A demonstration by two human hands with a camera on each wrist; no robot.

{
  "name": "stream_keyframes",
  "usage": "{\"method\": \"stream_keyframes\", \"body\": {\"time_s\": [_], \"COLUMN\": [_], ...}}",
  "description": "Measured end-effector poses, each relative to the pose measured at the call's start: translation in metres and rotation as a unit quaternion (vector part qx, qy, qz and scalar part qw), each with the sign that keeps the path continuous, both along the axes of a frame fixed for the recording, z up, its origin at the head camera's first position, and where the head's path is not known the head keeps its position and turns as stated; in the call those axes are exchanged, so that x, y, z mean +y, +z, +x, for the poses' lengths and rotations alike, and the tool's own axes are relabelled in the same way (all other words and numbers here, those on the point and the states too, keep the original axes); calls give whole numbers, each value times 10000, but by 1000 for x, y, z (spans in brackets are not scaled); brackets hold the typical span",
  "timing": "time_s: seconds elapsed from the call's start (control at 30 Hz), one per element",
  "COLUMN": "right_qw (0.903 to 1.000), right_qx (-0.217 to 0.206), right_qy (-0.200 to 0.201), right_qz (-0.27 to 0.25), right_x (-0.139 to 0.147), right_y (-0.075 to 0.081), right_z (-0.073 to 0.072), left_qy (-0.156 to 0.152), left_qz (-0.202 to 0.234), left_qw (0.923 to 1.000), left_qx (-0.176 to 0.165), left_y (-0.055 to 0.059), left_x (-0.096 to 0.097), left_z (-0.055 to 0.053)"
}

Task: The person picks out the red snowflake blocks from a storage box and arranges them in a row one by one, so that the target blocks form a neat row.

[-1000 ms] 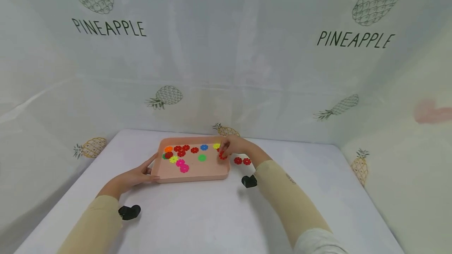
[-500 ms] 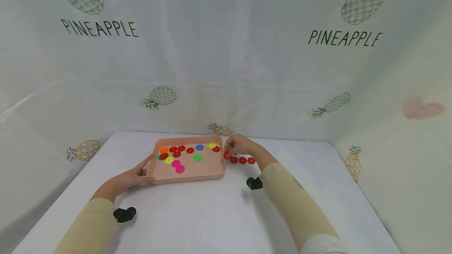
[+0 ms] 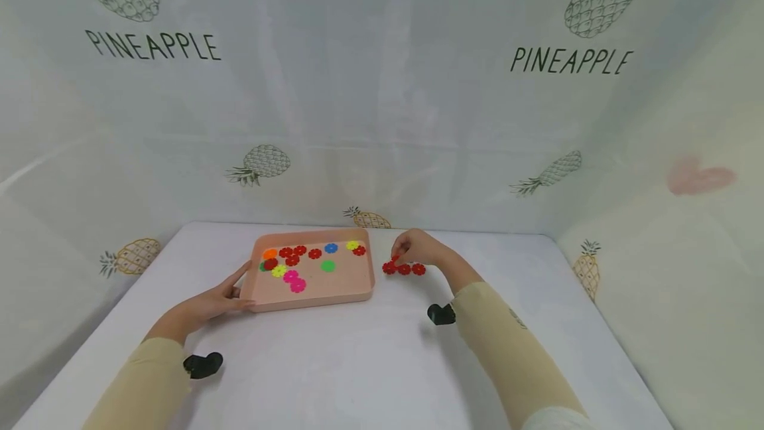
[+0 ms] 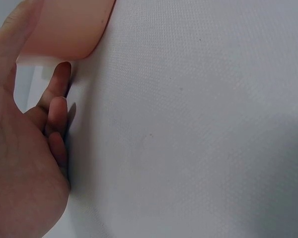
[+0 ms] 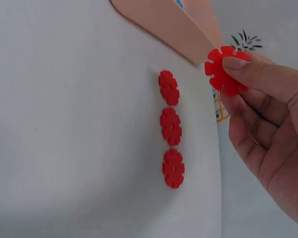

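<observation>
A red notched plastic disc is pinched between the thumb and fingers of my right hand, held up over the table. In the head view this hand hovers right of the pink tray, close over three red discs lying in a row. My left hand rests against the tray's left side, thumb at the near corner and a finger farther up along the edge. In the left wrist view, the other fingers of that hand lie loosely bent by the white tabletop.
Inside the tray lie several notched discs: red, an orange one, a blue one, a green one, pink ones and yellow ones. A pineapple-printed white curtain hangs behind the white table.
My right hand has carried a red disc out of the tray, let it go at the left end of the row, and now holds another red one above. The left hand stays at the tray.
</observation>
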State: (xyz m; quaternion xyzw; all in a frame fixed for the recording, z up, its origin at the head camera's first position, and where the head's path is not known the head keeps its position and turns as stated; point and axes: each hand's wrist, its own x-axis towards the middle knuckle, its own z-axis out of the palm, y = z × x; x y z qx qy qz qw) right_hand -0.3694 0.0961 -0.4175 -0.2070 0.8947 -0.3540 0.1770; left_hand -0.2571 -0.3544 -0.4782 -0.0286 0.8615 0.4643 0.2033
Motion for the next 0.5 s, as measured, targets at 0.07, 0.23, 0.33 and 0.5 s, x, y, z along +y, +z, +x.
{"method": "stream_keyframes", "body": {"time_s": [0.07,0.23,0.33,0.5], "right_qw": [10000,9998,9996,9988], "right_qx": [-35,18,68,0], "right_qy": [-87,-174,-235,-421], "right_qz": [-22,-137,-171,-242], "right_x": [4,17,27,43], "right_y": [-2,-8,-12,-17], "right_z": [-1,-2,-3,-5], "left_qy": [-22,-10,13,-45], "left_qz": [4,49,80,-38], "left_qw": [10000,10000,10000,10000], "left_qx": [8,-18,-56,-3], "left_y": [0,2,3,4], "left_x": [-1,-1,0,1], "left_z": [1,3,3,2]}}
